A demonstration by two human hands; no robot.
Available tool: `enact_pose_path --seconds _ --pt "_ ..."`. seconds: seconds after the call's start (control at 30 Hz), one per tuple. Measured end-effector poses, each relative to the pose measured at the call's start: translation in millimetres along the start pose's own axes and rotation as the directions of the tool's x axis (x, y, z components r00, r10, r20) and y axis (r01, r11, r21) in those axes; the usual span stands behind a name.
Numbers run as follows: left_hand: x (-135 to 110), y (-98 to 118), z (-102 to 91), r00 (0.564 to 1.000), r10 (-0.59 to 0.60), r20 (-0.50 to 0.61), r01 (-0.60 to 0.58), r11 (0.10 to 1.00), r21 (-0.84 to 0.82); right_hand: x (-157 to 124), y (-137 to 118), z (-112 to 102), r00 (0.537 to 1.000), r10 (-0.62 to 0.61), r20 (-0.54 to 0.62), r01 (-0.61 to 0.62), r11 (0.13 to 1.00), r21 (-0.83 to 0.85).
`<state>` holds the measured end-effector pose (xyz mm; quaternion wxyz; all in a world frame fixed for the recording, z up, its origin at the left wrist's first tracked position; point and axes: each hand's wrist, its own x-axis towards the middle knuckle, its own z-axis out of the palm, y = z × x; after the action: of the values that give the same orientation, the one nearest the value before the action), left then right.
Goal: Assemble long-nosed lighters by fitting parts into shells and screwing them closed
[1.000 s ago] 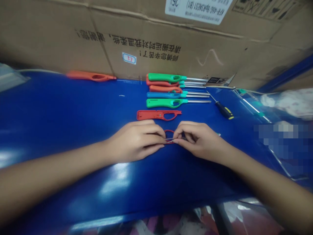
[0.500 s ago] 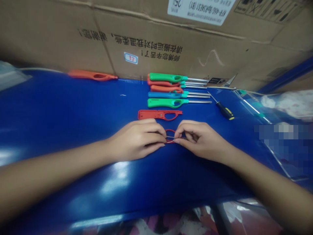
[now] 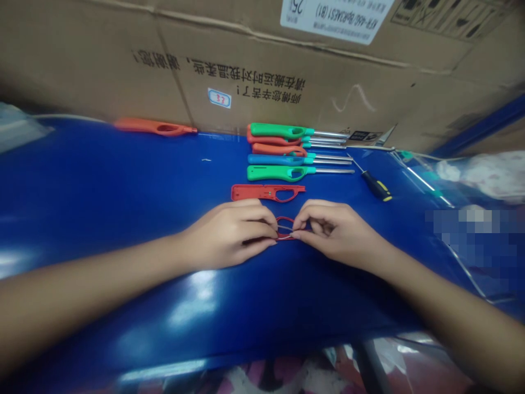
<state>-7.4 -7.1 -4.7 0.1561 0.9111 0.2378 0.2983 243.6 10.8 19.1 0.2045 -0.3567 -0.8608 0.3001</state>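
Note:
A red lighter shell half [image 3: 286,219] lies on the blue table, mostly covered by my hands, with only its trigger loop showing. My left hand [image 3: 246,232] is closed over its handle end, fingertips pinched beside the loop. From the other side my right hand [image 3: 328,227] pinches at the loop's front end. Thin pale wire [image 3: 284,227] spans the gap between both sets of fingertips. What sits under the fingers is hidden. Just beyond lies the other red shell half [image 3: 254,192], its hollow inside facing up.
Several lighters with metal tubes [image 3: 283,173] are lined up farther back, and a black and yellow screwdriver [image 3: 376,186] lies to their right. An orange lighter handle [image 3: 158,127] rests at the back left. A large cardboard box [image 3: 143,33] stands along the table's rear.
The thin wire between my fingertips has shifted and bowed slightly. Both hands stay in almost the same place.

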Motion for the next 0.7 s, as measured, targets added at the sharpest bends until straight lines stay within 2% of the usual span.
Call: enact_pose_path --seconds 0.27,0.53,0.7 --pt "0.0 0.0 0.1 1.000 0.011 -0.004 -0.011 1.000 0.008 0.5 1.5 -0.3 1.000 -0.008 0.001 0.008 1.000 -0.018" --pt "0.0 0.1 0.6 1.000 0.008 -0.020 -0.008 1.000 -0.001 0.7 -0.7 -3.1 0.996 -0.086 0.019 0.087 0.992 -0.087" --pt "-0.1 1.0 2.2 0.996 -0.044 -0.074 0.043 0.999 -0.017 0.1 1.1 -2.4 0.992 -0.123 0.030 0.125 0.986 -0.114"
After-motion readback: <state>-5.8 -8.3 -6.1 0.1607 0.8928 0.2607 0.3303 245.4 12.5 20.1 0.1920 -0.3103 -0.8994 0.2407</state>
